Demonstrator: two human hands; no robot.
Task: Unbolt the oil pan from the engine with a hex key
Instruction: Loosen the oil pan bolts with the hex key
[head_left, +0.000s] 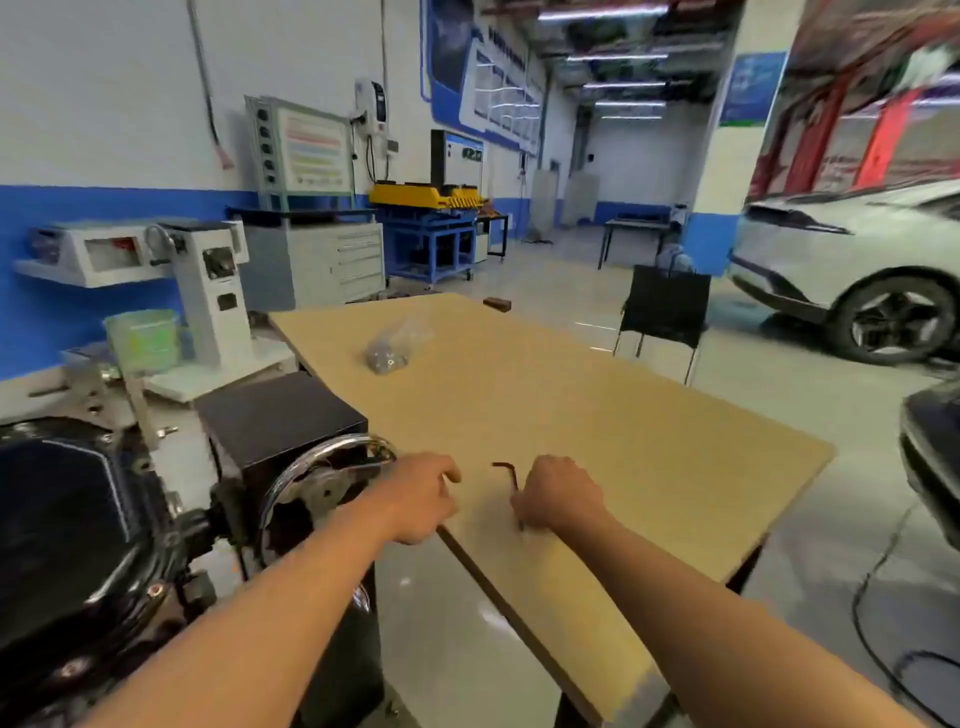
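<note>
Now gripping the hex key (513, 475) in the right hand (558, 499), with fingers curled round its long arm and the short bent end poking out to the left, low over the table (649, 441); touching it or lifted, cannot tell. Holding nothing visible in the left hand (421, 499), loosely curled at the table's near edge beside a chrome handwheel (306, 460). Fingertips smeared by blur. Dark engine (67, 519) at lower left, cut off by the frame. 1 clear bag (389, 345) farther back on the table.
</note>
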